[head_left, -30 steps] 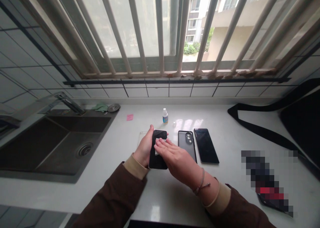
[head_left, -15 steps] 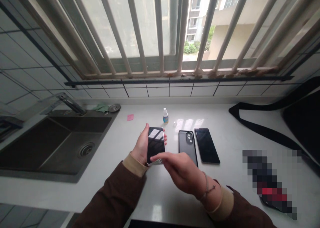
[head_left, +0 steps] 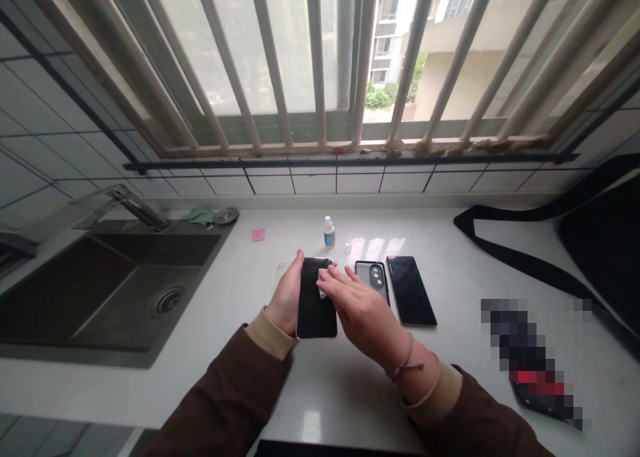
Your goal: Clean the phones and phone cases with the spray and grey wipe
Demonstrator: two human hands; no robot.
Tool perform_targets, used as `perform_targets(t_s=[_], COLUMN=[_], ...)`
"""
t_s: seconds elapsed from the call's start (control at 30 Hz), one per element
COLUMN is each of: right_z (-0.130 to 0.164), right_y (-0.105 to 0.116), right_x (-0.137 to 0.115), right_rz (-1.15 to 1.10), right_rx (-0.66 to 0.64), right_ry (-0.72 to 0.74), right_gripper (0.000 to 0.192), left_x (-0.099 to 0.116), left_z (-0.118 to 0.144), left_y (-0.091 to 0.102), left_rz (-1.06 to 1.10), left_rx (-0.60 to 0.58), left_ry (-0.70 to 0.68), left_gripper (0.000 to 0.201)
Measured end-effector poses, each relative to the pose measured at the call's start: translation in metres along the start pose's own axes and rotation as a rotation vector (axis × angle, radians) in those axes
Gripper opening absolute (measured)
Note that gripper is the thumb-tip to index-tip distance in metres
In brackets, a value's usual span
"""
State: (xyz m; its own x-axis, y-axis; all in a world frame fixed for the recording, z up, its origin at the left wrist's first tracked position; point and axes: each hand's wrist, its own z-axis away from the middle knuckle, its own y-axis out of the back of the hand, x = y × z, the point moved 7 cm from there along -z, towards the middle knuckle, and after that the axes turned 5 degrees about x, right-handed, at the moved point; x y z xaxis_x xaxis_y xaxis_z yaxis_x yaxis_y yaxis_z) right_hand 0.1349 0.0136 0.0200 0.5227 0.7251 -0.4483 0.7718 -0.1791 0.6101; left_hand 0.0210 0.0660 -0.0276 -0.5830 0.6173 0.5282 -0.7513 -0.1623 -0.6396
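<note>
here the left hand (head_left: 286, 297) is wrapped around the edge of a dark phone (head_left: 315, 300), holding it face up just above the white counter (head_left: 320, 383). the right hand (head_left: 360, 313) lies flat with fingers together, pressing a small white wipe (head_left: 323, 289) onto the top of the screen. just right of it a black phone case (head_left: 373, 278) and a 2nd phone (head_left: 411, 290) lie side by side. a small dropper bottle (head_left: 329, 232) stands behind, a sink (head_left: 107, 290) at left.
</note>
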Motion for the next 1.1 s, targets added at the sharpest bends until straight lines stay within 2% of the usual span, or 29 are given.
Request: perform_targets(t_s=[0.1,0.27,0.37,0.43,0.6,0.7,0.77,0.87,0.97,1.1], right_z=[0.001,-0.001,0.000,0.001,0.020,0.023,0.018,0.012,0.011,0.009], right_y=[-0.003,0.007,0.012,0.014,0.025,0.032,0.034,0.020,0.003,0.003], right_x=[-0.009,-0.022,-0.020,-0.006,0.050,0.063,0.059,0.046,0.033,0.030], right_rz=[-0.073,-0.297,-0.453,-0.511,-0.505,-0.490,-0.467,-0.539,-0.612,-0.615], right_rx=[-0.050,-0.095,-0.081,0.014,0.460,0.597,0.571,0.362,0.178,0.171], right_ry=[0.039,0.031,-0.057,-0.204,-0.692,-0.760,-0.720,-0.685,-0.648,-0.587], right_gripper=[0.042,0.038,0.034,0.029,0.032,0.035,0.035,0.038,0.040,0.037], left_x=[0.016,0.039,0.044,0.042,0.023,0.004,-0.012,-0.032,-0.040,-0.031], left_z=[-0.004,-0.005,-0.005,-0.005,-0.002,0.006,0.015,0.025,0.024,0.019], left_y=[0.014,0.027,0.032,0.031,0.016,-0.002,-0.011,-0.014,-0.008,-0.004], left_rz=[0.054,0.148,0.197,0.225,0.121,-0.027,-0.133,-0.302,-0.418,-0.372], left_rx=[0.124,0.173,0.215,0.202,0.091,-0.106,-0.250,-0.350,-0.316,-0.273], left_ry=[-0.120,-0.299,-0.356,-0.345,-0.177,0.023,0.169,0.357,0.425,0.354], left_gripper=[0.072,0.070,0.068,0.068,0.067,0.072,0.076,0.090,0.103,0.099])
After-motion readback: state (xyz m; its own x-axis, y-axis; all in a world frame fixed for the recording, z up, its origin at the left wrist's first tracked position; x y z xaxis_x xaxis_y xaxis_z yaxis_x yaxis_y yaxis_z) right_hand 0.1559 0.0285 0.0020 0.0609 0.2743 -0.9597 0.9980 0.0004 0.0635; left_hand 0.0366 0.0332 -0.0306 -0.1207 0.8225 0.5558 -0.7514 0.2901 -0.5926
